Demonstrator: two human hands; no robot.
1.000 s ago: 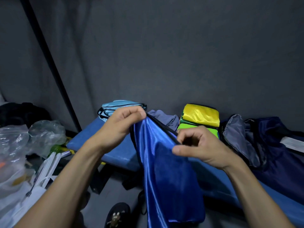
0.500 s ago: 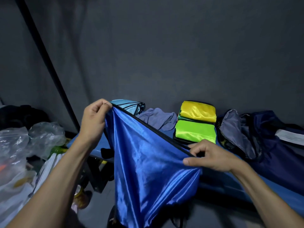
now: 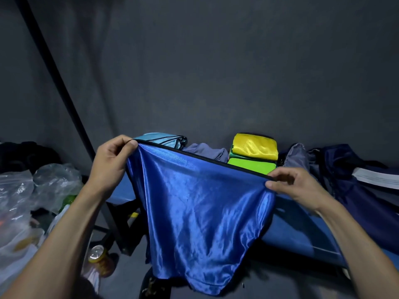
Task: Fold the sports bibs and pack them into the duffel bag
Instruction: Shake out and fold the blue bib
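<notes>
blue bib (image 3: 200,214): shiny royal-blue satin with black trim, held up in the air in front of the blue table, stretched by its top edge between both hands; top edge slopes down from the left hand to the right; the rest hangs loose, lower hem below table level
left hand (image 3: 112,162): closed in a pinch on the bib's upper left corner, thumb and forefinger on the black trim, other fingers curled in; the higher of the two hands
right hand (image 3: 295,186): pinching the bib's upper right corner, thumb under, fingertips on top; the remaining fingers loosely bent; lower than the left hand, over the table
blue table (image 3: 302,229): landmark; behind and right of the held bib, dark legs showing at its left end
yellow bib (image 3: 254,146): folded, top of a small stack at the back of the table, behind the held bib's top edge
green bib (image 3: 251,166): folded, under and in front of the yellow one, partly hidden by the black trim
light blue bib (image 3: 162,139): at the table's back left, just behind the left hand
grey cloth (image 3: 205,151): crumpled, on the table between light blue bib and the stack
duffel bag (image 3: 354,186): navy, on the table's right end, right of the stack, grey lining showing at its mouth
plastic bags (image 3: 32,190): clear, left of the table
can (image 3: 99,256): yellow, on the floor by the table's left leg
</notes>
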